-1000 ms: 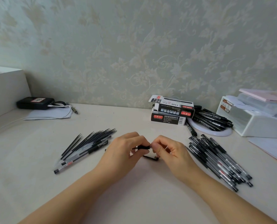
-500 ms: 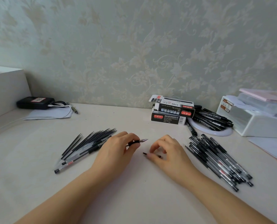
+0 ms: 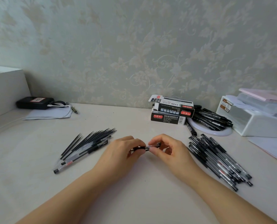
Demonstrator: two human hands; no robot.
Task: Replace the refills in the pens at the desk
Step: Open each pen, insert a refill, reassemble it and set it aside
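Observation:
My left hand (image 3: 120,152) and my right hand (image 3: 168,151) meet over the middle of the desk. The left grips a black pen (image 3: 139,148), its body mostly hidden in the palm. The right pinches a clear pen cap (image 3: 154,145) against the pen's tip end. A fan of thin black refills (image 3: 92,139) with a few pens lies to the left. A pile of black pens (image 3: 215,159) lies to the right.
Two stacked black refill boxes (image 3: 171,110) stand at the back, beside a white plate (image 3: 222,131) holding more pens. A white plastic organiser (image 3: 257,122) is at the far right, papers (image 3: 270,147) in front of it. A black device with cable (image 3: 34,102) sits on paper, back left.
Half a second ago the hands were apart, the right picking the cap off the desk. Now the right hand has brought the cap up to the pen tip in the left.

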